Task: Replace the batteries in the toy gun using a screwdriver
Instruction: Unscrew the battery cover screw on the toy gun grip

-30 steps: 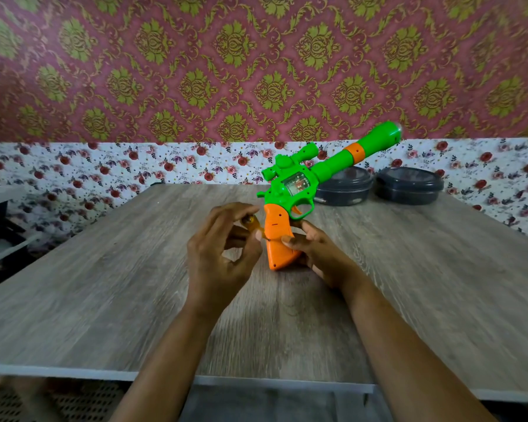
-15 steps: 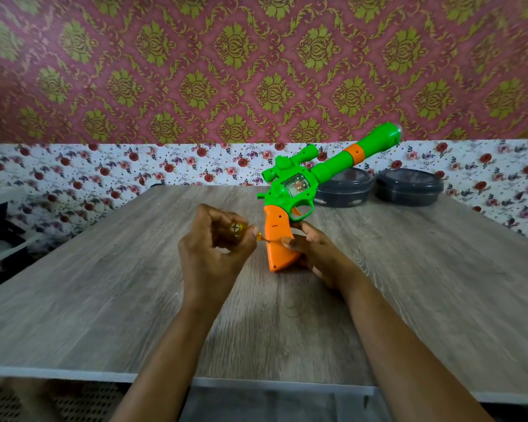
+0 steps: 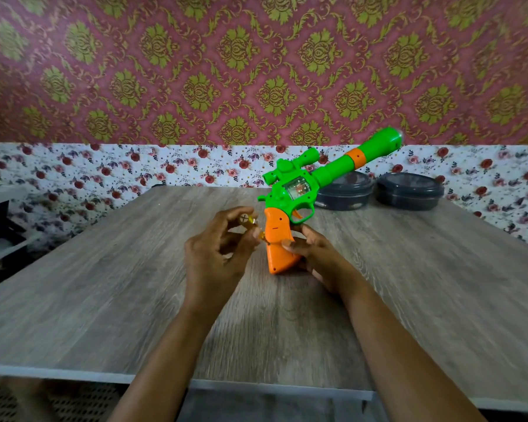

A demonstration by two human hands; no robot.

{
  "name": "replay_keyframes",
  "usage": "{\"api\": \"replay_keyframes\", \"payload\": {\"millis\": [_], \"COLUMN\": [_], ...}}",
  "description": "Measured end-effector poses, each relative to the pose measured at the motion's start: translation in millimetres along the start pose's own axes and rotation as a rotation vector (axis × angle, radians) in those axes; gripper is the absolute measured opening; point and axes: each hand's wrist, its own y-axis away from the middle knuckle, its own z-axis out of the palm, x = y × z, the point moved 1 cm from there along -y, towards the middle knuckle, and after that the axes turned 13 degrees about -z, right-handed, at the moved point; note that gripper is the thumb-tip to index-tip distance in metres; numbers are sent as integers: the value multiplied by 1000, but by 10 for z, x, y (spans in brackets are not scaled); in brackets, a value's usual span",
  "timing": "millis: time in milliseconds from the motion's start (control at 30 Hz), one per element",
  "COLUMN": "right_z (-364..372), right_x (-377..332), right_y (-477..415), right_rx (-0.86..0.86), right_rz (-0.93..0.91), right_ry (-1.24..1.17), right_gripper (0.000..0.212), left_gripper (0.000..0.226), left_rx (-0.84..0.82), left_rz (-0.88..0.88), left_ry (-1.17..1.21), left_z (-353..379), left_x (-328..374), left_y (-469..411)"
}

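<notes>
While the right grip (image 3: 317, 254) pinches the green-and-orange plastic toy gun (image 3: 290, 190) by its butt, the left grip (image 3: 217, 257) just beside it holds a small amber-handled screwdriver (image 3: 250, 222) against that butt.

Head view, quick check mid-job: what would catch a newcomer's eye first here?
The bright green toy gun stands out, propped on its orange grip mid-table with the barrel tilted up to the right. The right hand holds the grip while the left hand holds a small amber screwdriver against its left side. Behind, two dark round containers sit by the wall.
</notes>
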Motion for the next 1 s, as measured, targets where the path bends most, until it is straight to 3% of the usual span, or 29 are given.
{"api": "replay_keyframes", "payload": {"millis": [67,333,500,633,800,1000], "right_z": [6,8,10,11,-2,11], "right_x": [-5,-2,-19,-19,2,-23], "right_y": [1,4,20,25,5,21], "right_rx": [-2,-4,-8,-7,6,-17], "right_rz": [-4,-6,-6,-6,11,-7], "right_ry": [-5,0,-3,2,1,15], "right_gripper": [35,41,38,37,38,38], "left_gripper": [18,38,19,28,16,41], "left_rx": [33,78,8,-68,-4,107], "left_rz": [-34,-36,23,-25,-60,-70], "left_ry": [6,-54,-42,33,26,-9], "left_z": [2,34,12,21,18,11], "left_x": [-15,-20,-5,21,1,1], "left_y": [-4,12,-9,21,8,5]}}
